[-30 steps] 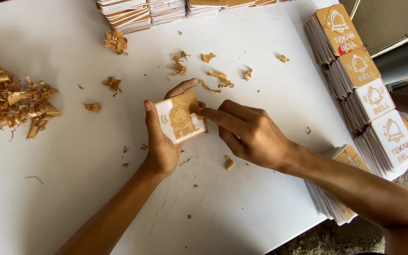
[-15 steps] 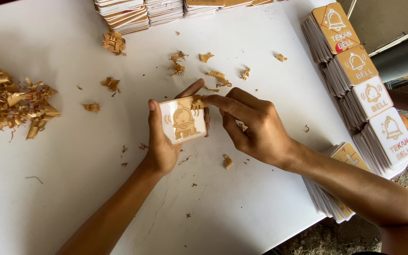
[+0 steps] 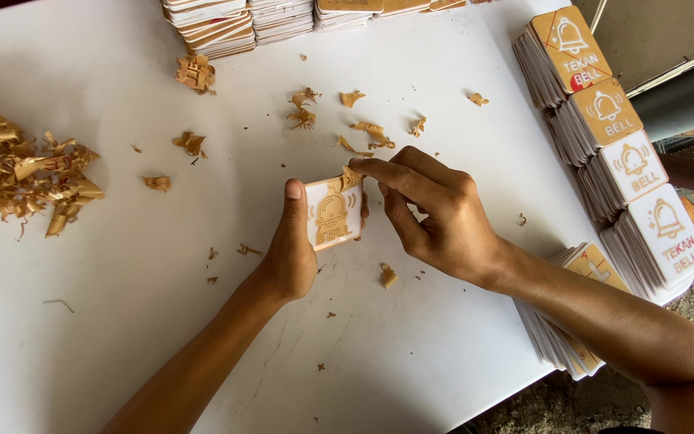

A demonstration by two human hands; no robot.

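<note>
Left hand [image 3: 292,255] grips small square sign [image 3: 333,214]; right hand [image 3: 435,217] fingertips pinch brown paper corner [image 3: 352,176]; thin film may tear short, leaving scraps stuck

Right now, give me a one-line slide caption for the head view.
Left hand holds a small square plaque while right hand pinches a tan strip at its top corner.

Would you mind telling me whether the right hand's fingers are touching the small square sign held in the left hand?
Touching. The head view shows the right hand pinching brown film at the top corner of the square sign, which the left hand holds.
</note>
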